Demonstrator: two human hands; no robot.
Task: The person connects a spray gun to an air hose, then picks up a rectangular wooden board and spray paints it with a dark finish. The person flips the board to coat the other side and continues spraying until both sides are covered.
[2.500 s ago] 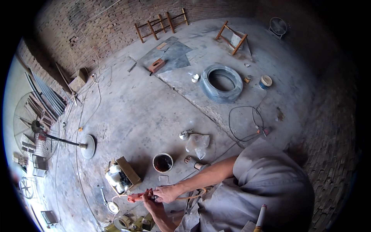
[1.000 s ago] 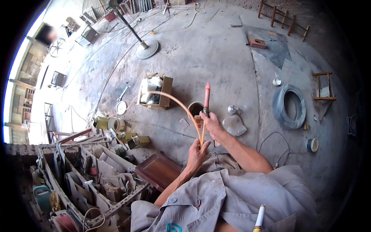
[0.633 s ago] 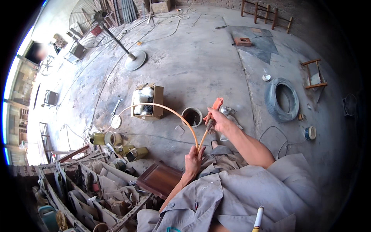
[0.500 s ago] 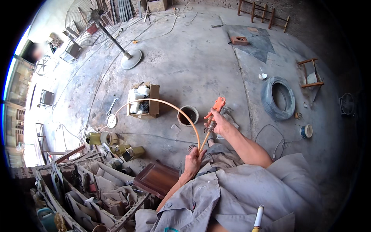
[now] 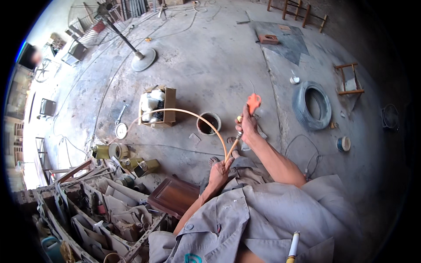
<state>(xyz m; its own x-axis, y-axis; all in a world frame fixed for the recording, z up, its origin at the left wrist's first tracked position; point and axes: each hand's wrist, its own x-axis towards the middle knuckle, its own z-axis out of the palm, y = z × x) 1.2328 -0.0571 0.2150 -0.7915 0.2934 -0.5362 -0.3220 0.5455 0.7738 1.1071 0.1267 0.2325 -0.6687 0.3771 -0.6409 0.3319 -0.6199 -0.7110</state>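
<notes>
My right hand [image 5: 248, 126] is wrapped round an orange air blow gun [image 5: 253, 102], held out ahead of me with its thin nozzle pointing away. A metal fitting under that hand joins the gun to an orange hose [image 5: 193, 114]. Closer to my body, my left hand [image 5: 218, 173] is closed on the hose, where two lengths of it meet in the fist. From there one length runs up to the gun, and the other arches left over the floor. Fingers cover part of the gun's handle.
Under the arch are a cardboard box [image 5: 170, 104] and a round bucket [image 5: 198, 128]. A brown wooden panel [image 5: 173, 196] and a cluttered rack [image 5: 156, 228] stand at lower left. Further off are a pedestal fan [image 5: 144, 60] and, right, a grey coil [image 5: 299, 109]. A lit-looking cigarette [image 5: 293, 246] shows below.
My right hand and the blow gun have moved slightly forward, and the gun has turned so its nozzle shows clearly. The whole view has shifted a little; my left hand keeps its hold.
</notes>
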